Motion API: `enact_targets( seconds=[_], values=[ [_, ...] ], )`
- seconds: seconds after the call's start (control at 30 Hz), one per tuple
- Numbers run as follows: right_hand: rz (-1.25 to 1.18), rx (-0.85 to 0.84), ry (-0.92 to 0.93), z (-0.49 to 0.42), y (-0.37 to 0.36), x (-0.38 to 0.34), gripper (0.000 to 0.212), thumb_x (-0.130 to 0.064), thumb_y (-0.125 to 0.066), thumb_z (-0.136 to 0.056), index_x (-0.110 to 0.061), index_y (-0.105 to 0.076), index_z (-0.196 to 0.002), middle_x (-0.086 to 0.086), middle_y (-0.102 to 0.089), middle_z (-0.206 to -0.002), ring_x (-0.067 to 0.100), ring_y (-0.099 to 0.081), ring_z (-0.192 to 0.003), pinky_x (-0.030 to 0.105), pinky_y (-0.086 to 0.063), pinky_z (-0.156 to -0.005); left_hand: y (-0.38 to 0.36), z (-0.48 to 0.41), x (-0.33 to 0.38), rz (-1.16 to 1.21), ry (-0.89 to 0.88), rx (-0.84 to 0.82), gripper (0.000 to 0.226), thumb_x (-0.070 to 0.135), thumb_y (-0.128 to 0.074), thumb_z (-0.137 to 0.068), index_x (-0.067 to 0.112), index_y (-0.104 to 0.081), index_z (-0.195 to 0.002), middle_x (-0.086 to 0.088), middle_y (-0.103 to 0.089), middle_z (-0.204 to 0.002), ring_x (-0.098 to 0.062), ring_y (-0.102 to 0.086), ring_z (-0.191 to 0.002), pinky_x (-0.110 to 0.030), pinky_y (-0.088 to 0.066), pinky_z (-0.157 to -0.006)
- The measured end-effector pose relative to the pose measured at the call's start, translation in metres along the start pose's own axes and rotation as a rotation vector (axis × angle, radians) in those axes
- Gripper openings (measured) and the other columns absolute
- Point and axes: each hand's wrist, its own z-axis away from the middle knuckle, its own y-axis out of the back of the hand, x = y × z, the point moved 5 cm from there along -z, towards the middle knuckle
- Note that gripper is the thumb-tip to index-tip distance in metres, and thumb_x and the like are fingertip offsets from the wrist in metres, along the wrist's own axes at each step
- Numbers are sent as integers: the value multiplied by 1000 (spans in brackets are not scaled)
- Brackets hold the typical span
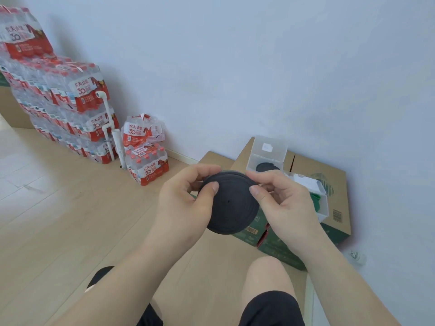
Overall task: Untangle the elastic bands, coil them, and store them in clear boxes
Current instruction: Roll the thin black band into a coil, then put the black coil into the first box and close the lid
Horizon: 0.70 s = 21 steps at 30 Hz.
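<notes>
A flat, tightly wound coil of black elastic band (pixel 231 204) is held up in front of me. My left hand (pixel 186 203) grips its left edge, thumb on the face and fingers behind. My right hand (pixel 282 203) grips the right edge the same way. Behind them an open clear box (pixel 270 149) stands on a cardboard carton with another black coil (pixel 267 167) inside, its lid raised. To its right a second clear box (pixel 321 203) holds a green coil (pixel 316 201).
The cardboard cartons (pixel 334 184) sit on the wooden floor against the pale wall. Stacked packs of bottled water (pixel 70 102) and a white pipe (pixel 110 128) stand at the left. My bare knee (pixel 266 276) is below the hands.
</notes>
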Motion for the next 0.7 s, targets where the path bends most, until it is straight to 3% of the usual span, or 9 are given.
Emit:
enact_targets(
  seconds=[0.13,0.23,0.4,0.53,0.63,0.7],
  values=[
    [-42,89,-28,1,21,6,39,-2,-71,-95,-40,-80,-98,-7,-76,-98,17,-70,-94,28,-57,-91,-19,-5,8,71,-13,-46,40,3,-69,-95,43,-72,-91,26,-73,-91,3,-67,-89,-8,-53,-72],
    [-76,152,-58,1,39,7,30,-3,-76,-90,-33,-81,-92,-7,-79,-92,10,-74,-89,30,-59,-88,-31,-9,9,111,-6,-68,36,3,-69,-95,39,-73,-94,23,-74,-91,3,-67,-87,-9,-52,-72],
    [-105,186,-53,-5,53,8,24,1,-77,-88,-23,-78,-89,-11,-80,-86,2,-74,-81,14,-56,-78,-47,-19,8,171,17,-95,33,4,-68,-95,37,-74,-94,19,-75,-91,2,-67,-82,-13,-54,-69],
    [33,245,-46,-17,58,30,22,-9,-83,-86,-29,-75,-84,-17,-77,-82,0,-70,-75,12,-53,-73,-66,-36,-8,157,61,-134,32,5,-68,-96,37,-73,-95,20,-74,-90,5,-66,-80,-13,-53,-68],
    [177,185,-60,-37,63,52,21,-15,-81,-88,-33,-70,-91,-26,-73,-89,-2,-68,-81,8,-50,-75,-89,-57,-29,145,111,-156,32,6,-68,-96,38,-73,-94,20,-75,-91,-1,-68,-86,-17,-56,-72],
    [197,154,-86,-57,67,74,22,-13,-77,-91,-31,-65,-95,-22,-72,-92,-1,-67,-85,10,-51,-75,-107,-74,-46,138,145,-168,29,7,-68,-96,36,-73,-95,17,-76,-93,-6,-70,-90,-20,-58,-75]
  ],
)
